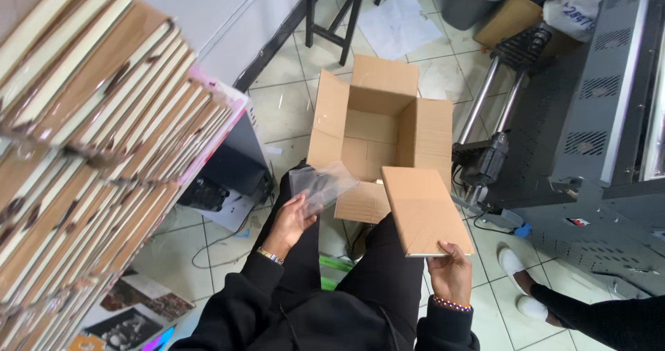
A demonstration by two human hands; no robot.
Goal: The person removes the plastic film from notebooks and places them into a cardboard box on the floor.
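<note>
My left hand holds a clear plastic sleeve by its lower edge, over my lap. My right hand grips the near corner of a flat brown notebook with a kraft cover. Both are held just in front of an open cardboard box that stands on the tiled floor with its flaps up; its inside looks bare. I sit in dark trousers and a black top.
A tall slanted stack of wrapped brown notebooks fills the left on a table. A grey machine with rollers stands on the right. Another person's leg and white shoe are at lower right. Cables and a black device lie under the table.
</note>
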